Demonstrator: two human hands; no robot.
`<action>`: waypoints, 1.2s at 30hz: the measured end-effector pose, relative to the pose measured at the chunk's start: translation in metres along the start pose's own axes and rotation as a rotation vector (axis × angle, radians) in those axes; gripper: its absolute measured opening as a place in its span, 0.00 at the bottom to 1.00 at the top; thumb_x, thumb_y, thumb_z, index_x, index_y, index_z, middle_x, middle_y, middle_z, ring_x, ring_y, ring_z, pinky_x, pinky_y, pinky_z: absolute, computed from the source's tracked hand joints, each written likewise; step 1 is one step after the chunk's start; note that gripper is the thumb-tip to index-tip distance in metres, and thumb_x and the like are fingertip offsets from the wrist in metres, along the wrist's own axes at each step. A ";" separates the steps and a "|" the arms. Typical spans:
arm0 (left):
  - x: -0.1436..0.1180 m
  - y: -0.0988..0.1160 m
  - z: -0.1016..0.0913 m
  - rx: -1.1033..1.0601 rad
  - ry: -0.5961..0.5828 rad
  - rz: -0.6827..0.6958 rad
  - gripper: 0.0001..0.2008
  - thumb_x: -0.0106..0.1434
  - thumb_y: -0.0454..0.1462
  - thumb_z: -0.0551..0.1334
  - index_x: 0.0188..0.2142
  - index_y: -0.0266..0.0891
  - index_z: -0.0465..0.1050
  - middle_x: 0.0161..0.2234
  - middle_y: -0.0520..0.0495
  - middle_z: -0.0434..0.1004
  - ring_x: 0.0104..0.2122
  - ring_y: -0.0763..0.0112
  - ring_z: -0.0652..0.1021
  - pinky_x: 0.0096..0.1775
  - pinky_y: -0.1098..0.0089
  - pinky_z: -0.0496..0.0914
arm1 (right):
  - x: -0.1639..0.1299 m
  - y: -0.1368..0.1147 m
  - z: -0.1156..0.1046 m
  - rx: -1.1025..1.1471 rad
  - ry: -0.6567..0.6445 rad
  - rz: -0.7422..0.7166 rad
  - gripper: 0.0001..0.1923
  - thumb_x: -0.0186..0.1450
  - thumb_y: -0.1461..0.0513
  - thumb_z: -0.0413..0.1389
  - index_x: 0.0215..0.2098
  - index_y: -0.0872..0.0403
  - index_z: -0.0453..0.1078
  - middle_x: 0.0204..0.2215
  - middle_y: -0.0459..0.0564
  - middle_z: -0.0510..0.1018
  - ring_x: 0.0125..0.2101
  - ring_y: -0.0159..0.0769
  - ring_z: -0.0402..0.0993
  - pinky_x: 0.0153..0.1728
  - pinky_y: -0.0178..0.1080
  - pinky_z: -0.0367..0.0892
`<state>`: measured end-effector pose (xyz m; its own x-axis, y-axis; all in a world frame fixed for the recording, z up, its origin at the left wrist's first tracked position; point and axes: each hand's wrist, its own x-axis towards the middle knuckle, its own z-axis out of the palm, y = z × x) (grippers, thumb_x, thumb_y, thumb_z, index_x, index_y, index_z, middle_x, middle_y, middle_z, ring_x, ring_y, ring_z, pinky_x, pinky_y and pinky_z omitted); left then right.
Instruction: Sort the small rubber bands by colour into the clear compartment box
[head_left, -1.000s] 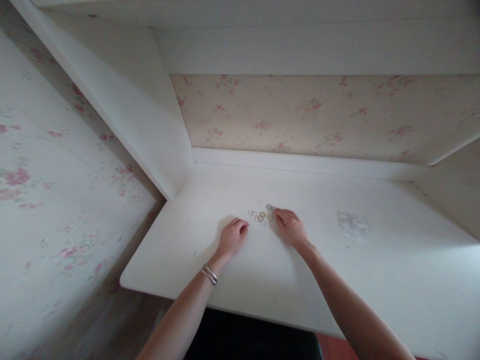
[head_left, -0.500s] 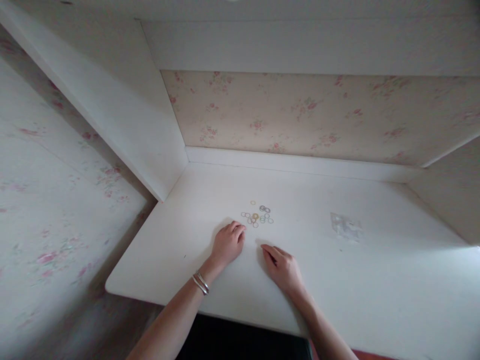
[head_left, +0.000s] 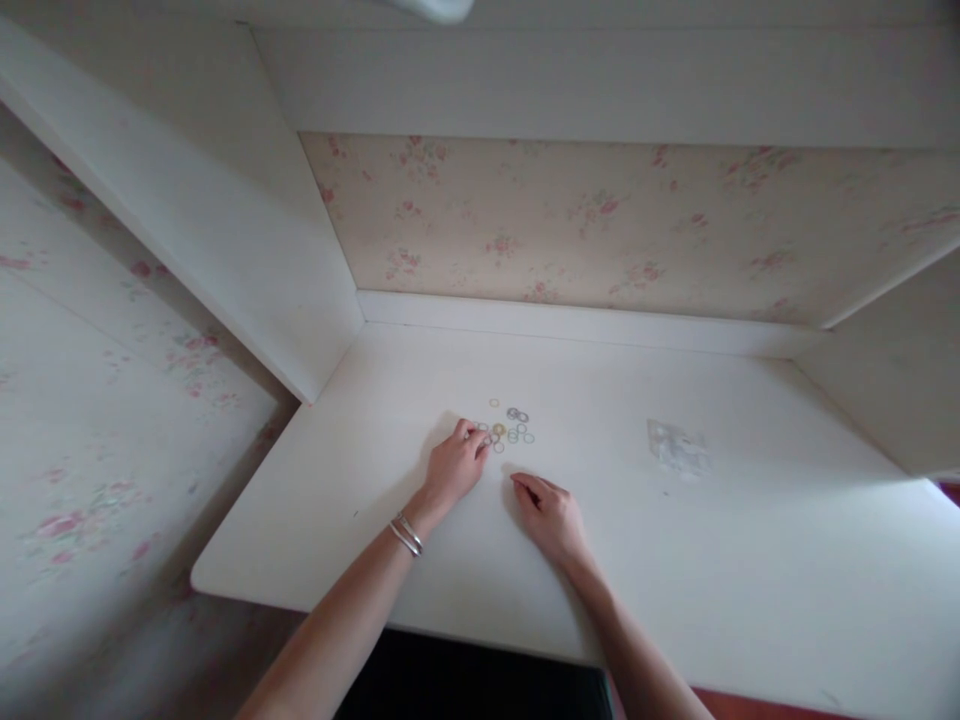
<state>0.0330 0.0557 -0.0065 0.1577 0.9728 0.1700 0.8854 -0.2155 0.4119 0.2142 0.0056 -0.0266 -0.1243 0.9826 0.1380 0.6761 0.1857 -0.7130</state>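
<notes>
"Left hand (head_left: 452, 464) has moved: half a second ago it lay just short of the rings (head_left: 499, 429), and now its fingertips are in at their left edge."

"What does that change?"

"I'd say the left hand is now doing the handling, with the right one waiting."

"Where are the rings, exactly?"

"In a loose cluster on the white table (head_left: 750, 560), some overlapping: gold near the middle, green ones (head_left: 513, 437) beside it, grey ones (head_left: 517, 414) behind. One yellowish ring (head_left: 490, 403) lies apart at the back."

"Is the left hand grasping one?"

"I can't tell. Its bent fingers cover the leftmost rings, so touching or pinching look alike."

"And the right hand (head_left: 553, 515)?"

"Just in front of the cluster, fingers curled in. No ring shows there, but the inside is hidden."

"Further out?"

"Bangles (head_left: 406, 535) on the left wrist, then a clear plastic bag (head_left: 678, 449) well off to the right."
</notes>
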 end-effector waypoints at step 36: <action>-0.064 -0.025 -0.012 -0.301 0.091 0.094 0.07 0.66 0.34 0.52 0.35 0.39 0.68 0.34 0.48 0.70 0.35 0.71 0.72 0.39 0.69 0.66 | 0.014 -0.031 0.002 -0.301 -0.095 0.065 0.13 0.65 0.58 0.48 0.45 0.48 0.70 0.37 0.47 0.78 0.31 0.33 0.73 0.29 0.33 0.60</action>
<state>-0.0045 -0.0017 -0.0167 0.1810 0.9386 0.2937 0.6974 -0.3331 0.6346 0.1897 0.0138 -0.0036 -0.1317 0.9910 0.0235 0.8675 0.1266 -0.4810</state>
